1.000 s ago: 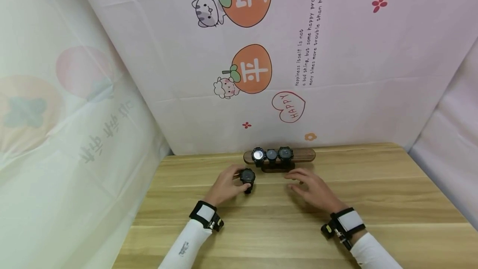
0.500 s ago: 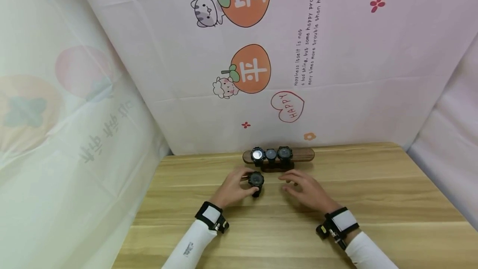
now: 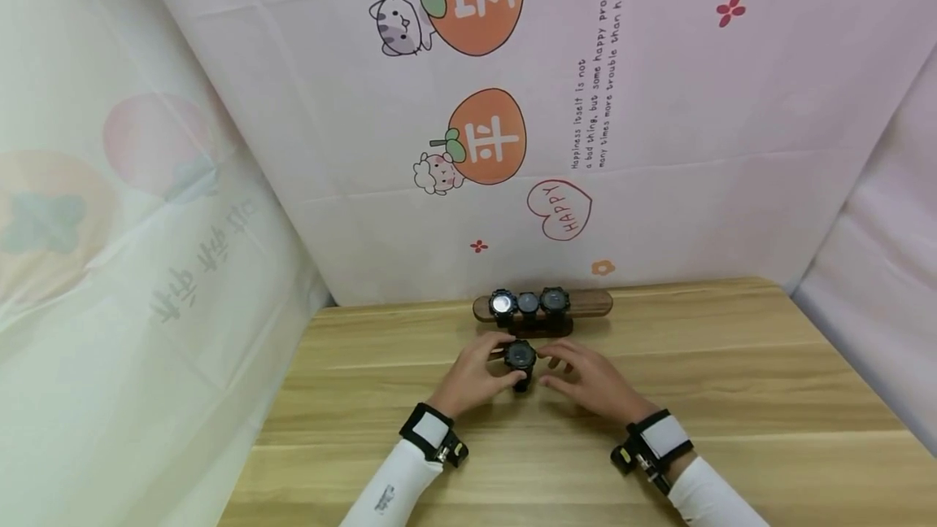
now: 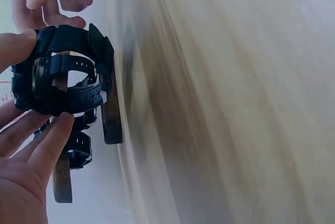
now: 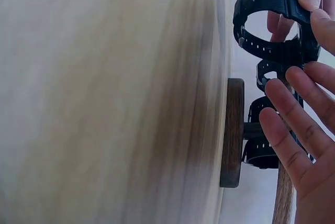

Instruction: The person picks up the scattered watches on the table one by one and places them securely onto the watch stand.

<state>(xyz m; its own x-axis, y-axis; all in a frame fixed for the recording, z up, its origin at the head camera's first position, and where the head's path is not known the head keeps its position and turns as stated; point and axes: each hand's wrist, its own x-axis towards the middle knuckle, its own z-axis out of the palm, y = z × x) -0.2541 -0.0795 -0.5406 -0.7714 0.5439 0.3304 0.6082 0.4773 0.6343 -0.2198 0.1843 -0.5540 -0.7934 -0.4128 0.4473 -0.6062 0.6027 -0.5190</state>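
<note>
In the head view my left hand [image 3: 472, 381] pinches a black sports watch [image 3: 520, 354] between thumb and fingers, above the wooden table. Its strap is buckled into a loop, seen side-on in the left wrist view. Close on the watch's right side is my right hand [image 3: 593, 381], thumb and fingers spread and loosely bent; whether a fingertip touches the case is hard to tell. Just behind stands a dark wooden watch stand [image 3: 594, 304] bearing a bright-faced watch [image 3: 502, 302], a smaller watch [image 3: 528, 303] and another black watch [image 3: 554, 301].
The wood-grain table [image 3: 351, 429] reaches back to a printed white cloth [image 3: 659, 210], near which the stand sits. Another cloth [image 3: 168, 267] hangs along the left side. Each wrist wears a strapped camera [image 3: 455, 450].
My left hand has carried the watch rightward and slightly nearer to me. The right hand has moved left, so the gap between it and the watch has almost closed.
</note>
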